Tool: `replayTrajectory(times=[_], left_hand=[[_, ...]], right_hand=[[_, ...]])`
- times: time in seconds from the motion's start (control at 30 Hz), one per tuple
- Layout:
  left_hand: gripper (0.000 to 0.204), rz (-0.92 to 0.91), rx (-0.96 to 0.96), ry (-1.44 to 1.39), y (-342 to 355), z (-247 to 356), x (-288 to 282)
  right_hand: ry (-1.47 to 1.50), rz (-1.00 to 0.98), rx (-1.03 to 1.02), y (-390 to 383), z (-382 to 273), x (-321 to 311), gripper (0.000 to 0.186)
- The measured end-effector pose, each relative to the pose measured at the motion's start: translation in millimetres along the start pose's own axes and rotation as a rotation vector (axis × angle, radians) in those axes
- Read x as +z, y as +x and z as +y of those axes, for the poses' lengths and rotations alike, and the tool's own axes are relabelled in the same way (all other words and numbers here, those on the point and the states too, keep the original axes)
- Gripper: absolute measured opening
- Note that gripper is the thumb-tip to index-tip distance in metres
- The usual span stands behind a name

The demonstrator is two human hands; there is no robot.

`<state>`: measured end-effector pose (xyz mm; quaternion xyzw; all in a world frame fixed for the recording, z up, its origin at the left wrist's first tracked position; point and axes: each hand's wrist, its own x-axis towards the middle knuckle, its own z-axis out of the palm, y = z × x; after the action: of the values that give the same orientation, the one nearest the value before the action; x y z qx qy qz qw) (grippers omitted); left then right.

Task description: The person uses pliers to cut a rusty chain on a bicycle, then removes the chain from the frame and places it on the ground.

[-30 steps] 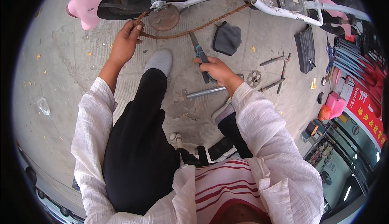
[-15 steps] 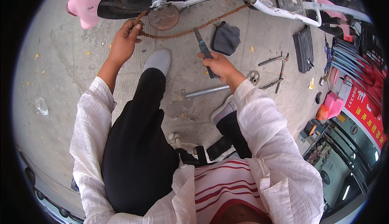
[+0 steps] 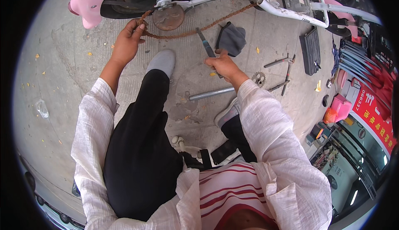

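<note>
A rusty, sagging chain [image 3: 179, 36] runs from beside the wheel to the white frame [image 3: 286, 12] of a pink two-wheeler. My left hand [image 3: 130, 39] is closed on its left end, close to a round rusty disc [image 3: 169, 18]. In my right hand [image 3: 225, 66] is a slim dark hand tool with a teal band [image 3: 205, 45]; its exact kind does not show. The tool points up and left, its tip near the chain's lower run. Whether tip and chain touch I cannot tell. My right fingers hide the tool's lower end.
On the concrete lie a dark cloth-like piece [image 3: 231, 39], a metal tube [image 3: 211, 93], a toothed sprocket [image 3: 258, 79], a Y-shaped tool [image 3: 286, 72] and a black box-like part [image 3: 311, 50]. My shoes flank the tube's left end. Pink container [image 3: 341, 107] and shopfront clutter stand right.
My right hand has shifted its hold on the tool, and the tool's lower end is now more hidden. The tool tip has moved slightly left. My left hand stays on the chain.
</note>
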<state>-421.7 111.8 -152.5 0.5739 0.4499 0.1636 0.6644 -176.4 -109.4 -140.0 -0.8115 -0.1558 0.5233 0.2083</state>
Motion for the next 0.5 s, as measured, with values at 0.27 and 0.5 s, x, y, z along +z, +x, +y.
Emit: replayTrajectory(times=[0.27,0.5], left_hand=[[0.028,-0.002,0.004,-0.005,-1.6,3.0,1.9],[0.026,-0.027,0.037,0.010,-0.5,-1.0,3.6]], right_hand=[[-0.527,-0.116,-0.002,2.0,-5.1,3.2,0.060],[-0.760,0.096,-0.055,-13.4,-33.0,7.6,0.054]])
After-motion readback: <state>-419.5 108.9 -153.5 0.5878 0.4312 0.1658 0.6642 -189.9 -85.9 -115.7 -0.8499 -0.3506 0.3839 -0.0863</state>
